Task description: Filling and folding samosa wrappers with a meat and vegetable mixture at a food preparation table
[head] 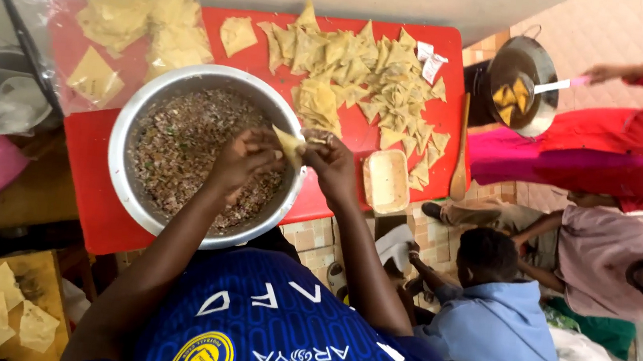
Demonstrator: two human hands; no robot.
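Note:
My left hand (241, 162) and my right hand (331, 164) meet over the right rim of a big metal bowl (125, 148) full of minced brown filling (180, 148). Between them they hold a folded triangular pastry wrapper (290, 145). The bowl stands on a red table (86, 154). Beyond the bowl lies a heap of folded pastry triangles (366, 73).
A clear bag of flat wrappers (124, 33) lies at the table's far left. A small cream tub (387, 181) and a wooden spoon (462, 152) sit at the right. A person in red holds a ladle over a frying pan (522, 82). Two people sit on the floor at right.

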